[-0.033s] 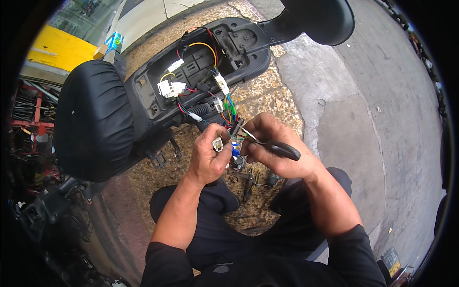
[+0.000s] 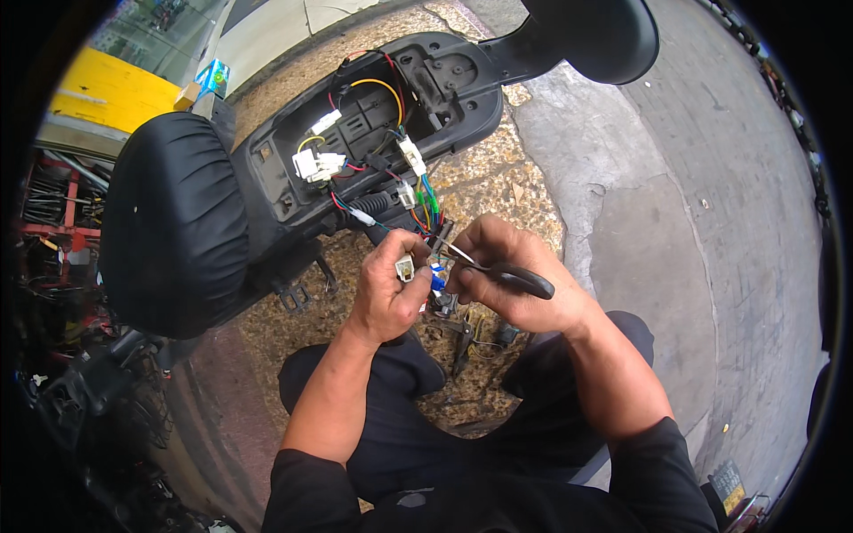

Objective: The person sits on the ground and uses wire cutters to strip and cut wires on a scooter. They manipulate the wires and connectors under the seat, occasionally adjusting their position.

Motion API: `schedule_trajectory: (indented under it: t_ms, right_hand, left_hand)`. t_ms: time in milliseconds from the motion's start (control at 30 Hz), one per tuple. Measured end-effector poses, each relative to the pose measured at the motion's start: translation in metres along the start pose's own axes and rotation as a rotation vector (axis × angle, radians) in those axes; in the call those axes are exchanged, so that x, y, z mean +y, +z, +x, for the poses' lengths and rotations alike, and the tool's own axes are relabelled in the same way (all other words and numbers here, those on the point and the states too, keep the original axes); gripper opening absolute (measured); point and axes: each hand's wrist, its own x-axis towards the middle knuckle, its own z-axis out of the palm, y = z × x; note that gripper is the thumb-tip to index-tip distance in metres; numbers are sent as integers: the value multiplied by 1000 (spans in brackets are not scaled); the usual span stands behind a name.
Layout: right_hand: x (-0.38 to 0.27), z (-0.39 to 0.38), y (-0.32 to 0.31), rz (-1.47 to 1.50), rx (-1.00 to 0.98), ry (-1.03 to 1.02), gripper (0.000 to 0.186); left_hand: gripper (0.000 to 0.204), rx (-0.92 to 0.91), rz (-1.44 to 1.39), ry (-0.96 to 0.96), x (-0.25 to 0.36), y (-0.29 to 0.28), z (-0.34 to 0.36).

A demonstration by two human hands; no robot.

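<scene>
My left hand (image 2: 395, 284) is closed on a white plug connector (image 2: 405, 268) below a bundle of coloured wires (image 2: 425, 206). My right hand (image 2: 520, 266) grips black-handled scissors (image 2: 520, 280), their narrow blades pointing up-left among the wires by my left fingertips. A blue connector (image 2: 437, 281) hangs between my hands. Above them is an open black scooter compartment (image 2: 462, 102) with several white connectors (image 2: 317, 165) and red and yellow wires in it.
A black padded seat (image 2: 173, 226) stands at the left. Tools (image 2: 460, 346) lie on the speckled ground below my hands. A yellow panel (image 2: 115, 93) and a red rack (image 2: 69, 204) are at the far left; grey concrete (image 2: 649, 249) spreads to the right.
My right hand and the scissors have shifted very slightly toward my left hand. Everything else looks the same.
</scene>
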Motion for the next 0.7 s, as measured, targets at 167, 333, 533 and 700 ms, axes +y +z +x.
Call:
schedule_trajectory:
  t_ms: [167, 333, 533, 700]
  right_hand:
    - [-7, -2, -2, -90, -24, -148, 13]
    - [-1, 1, 9, -188, 14, -243, 11]
    - [-2, -1, 14, -172, 22, -226, 12]
    - [-3, 0, 16, -225, 12, -184, 15]
  left_hand:
    - [21, -41, 37, -11, 2, 0, 3]
    - [20, -83, 171, 12, 4, -4, 4]
    - [19, -95, 249, 100, 3, -4, 6]
    - [23, -115, 284, 222, 0, -2, 7]
